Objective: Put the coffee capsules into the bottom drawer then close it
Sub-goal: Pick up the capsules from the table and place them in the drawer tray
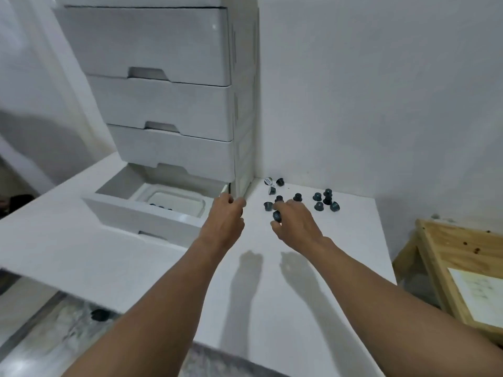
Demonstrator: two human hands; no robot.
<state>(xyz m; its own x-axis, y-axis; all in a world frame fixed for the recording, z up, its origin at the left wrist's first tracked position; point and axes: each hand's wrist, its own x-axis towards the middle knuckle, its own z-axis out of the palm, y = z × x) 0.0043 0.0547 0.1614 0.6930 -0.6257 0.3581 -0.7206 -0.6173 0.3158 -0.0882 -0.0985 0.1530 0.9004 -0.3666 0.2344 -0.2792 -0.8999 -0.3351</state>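
Bottom drawer [152, 213] stands pulled out of the white unit [174, 104]; the three drawers above it are shut. A few dark capsules already lie at its front inner edge, so loading is under way, not finished.

Your right hand [296, 223] pinches one capsule [277, 215] between thumb and fingers, held just above the table [272, 295] beside the scattered capsules [321, 201]. The rest sit loose on the tabletop to the right of the unit, near the wall corner, some upright, some tipped.

Your left hand [227, 220] hangs at the drawer's right front corner, fingers curled. A dark edge shows at its side, which may be a capsule, but I cannot tell whether it grips anything.

Judgement: left hand placed to drop into the drawer while the right picks, so the two alternate. Roughly a dozen capsules remain outside. Drawer must stay open until the table is cleared of them; closing comes last.

Risk: round capsules roll; a nudge could send one off the table.
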